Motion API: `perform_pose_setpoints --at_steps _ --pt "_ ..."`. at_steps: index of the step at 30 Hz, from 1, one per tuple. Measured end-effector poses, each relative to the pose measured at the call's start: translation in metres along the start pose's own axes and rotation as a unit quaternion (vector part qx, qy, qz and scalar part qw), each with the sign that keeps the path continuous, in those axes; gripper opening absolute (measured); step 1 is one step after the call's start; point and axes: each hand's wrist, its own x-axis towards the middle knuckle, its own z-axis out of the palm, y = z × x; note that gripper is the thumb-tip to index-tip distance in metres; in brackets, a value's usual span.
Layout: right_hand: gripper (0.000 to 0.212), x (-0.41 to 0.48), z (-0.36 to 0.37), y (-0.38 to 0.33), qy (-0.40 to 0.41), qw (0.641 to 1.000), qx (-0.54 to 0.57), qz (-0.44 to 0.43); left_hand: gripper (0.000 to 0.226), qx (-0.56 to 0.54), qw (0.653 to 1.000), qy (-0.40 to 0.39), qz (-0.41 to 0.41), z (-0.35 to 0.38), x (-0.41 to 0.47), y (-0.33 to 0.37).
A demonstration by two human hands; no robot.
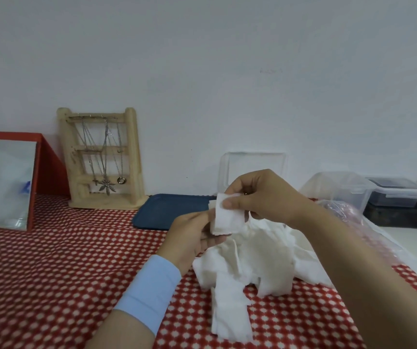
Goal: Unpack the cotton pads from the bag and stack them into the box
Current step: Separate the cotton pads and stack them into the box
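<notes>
Red dotted cloth (64,273) is wide open on the near left, loads of room there. White pile (247,263) of loose cotton squares sprawls further right, beside the bag (368,222). Just above it the left hand (192,235), blue wristband (149,290) on, curls its fingers under a small stack of pads (227,219), while the right hand (262,197) arches over and pinches the top one between thumb and fingers. Blue tray (167,210) and clear box (252,165) sit behind

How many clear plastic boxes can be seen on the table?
3: the left box behind the right hand; the middle box beside it; the right box, with dark contents, atop a dark case. Others may be hidden.
</notes>
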Motion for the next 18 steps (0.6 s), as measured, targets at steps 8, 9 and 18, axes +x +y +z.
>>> perform_pose_setpoints --at_steps 8,9,18 --pt "0.022 0.009 0.015 0.013 0.056 0.983 -0.175 -0.015 0.034 -0.012 0.998 -0.061 -0.010 -0.001 -0.007 0.006" --pt "0.029 0.008 0.015 0.014 0.055 0.982 -0.182 -0.014 0.034 0.000 0.998 -0.067 -0.004 -0.002 -0.007 0.007" --pt "0.033 -0.002 -0.010 0.003 -0.109 0.927 -0.342 0.110 0.020 0.058 0.998 -0.002 0.022 -0.014 -0.002 0.005"
